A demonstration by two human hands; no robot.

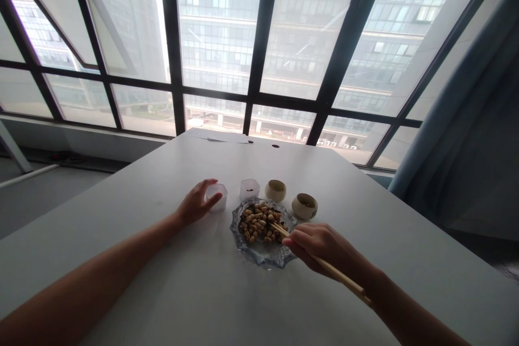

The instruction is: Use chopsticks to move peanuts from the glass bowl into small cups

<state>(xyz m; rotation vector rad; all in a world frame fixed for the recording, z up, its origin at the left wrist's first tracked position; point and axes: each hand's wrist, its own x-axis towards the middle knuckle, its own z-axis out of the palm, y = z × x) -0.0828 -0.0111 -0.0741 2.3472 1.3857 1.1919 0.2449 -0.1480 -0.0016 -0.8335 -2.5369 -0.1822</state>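
A: Any brands, labels, writing?

B: None legible. Small dark marks inside the second plastic cup [249, 188], too small to read. Sheets of paper [219, 135] at the far table edge, print not readable.

A: Left hand?

B: Left hand [197, 204] stretched forward, fingers curved round the near side of a clear plastic cup [218, 196], touching it. Cup upright on the table, just left of the second one.

A: Right hand?

B: Right hand [324, 248] closed in a pinch on a pair of wooden chopsticks [320, 262]. Tips down among the peanuts [259, 221], rear ends running back past the wrist.

A: Peanuts where?

B: Heaped in a cut-glass dish [263, 257] with a scalloped rim, mid-table, just in front of the cups. Some darker bits mixed in; cannot tell what.

A: Anything else nearby?

B: Two small round ceramic cups, cream coloured: one [275, 190] right of the plastic cups, the other [304, 206] further right, near the dish rim. Contents unclear.

A: Surface and room?

B: Plain white table [162, 281], matt, two small dark holes near the far edge. Beyond, a wall of large windows [219, 27] in dark frames, an office block with rows of glazing outside. Blue-grey curtain [466, 135] hanging at the right. Grey floor at the left, below the sill.
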